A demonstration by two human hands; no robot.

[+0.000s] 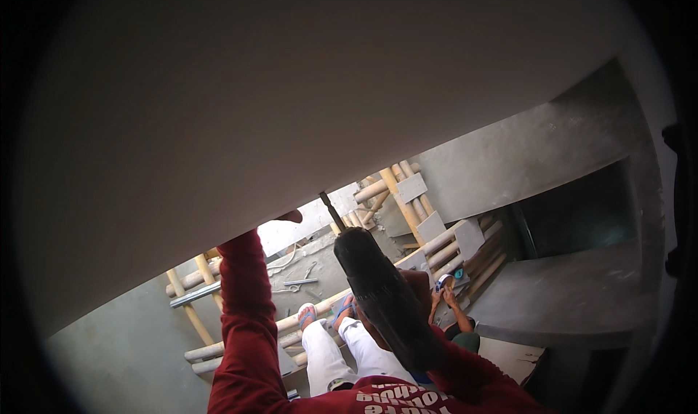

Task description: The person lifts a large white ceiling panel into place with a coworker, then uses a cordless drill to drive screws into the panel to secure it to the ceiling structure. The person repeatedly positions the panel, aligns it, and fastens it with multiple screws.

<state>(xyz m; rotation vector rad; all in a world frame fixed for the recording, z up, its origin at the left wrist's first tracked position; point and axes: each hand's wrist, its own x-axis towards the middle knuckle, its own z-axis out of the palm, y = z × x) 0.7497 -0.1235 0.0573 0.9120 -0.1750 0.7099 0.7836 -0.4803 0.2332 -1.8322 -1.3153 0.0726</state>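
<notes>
A big white board (291,101) fills the upper part of the view, tilted overhead. My left hand (289,216) reaches up in a red sleeve and grips the board's lower edge; only the fingertips show. A black power drill (382,298) points up at that edge, its thin bit (332,209) touching the board just right of my left hand. My right hand is hidden behind the drill body, and only its red sleeve (465,363) shows. My white-trousered legs (327,348) and sandalled feet rest on bamboo poles below.
I stand on a bamboo scaffold (407,196) over a grey concrete floor. A metal pipe (195,295) lies on the poles at left. Another person (454,312) crouches below at right, holding something small. Grey concrete walls and a dark opening (582,210) are at right.
</notes>
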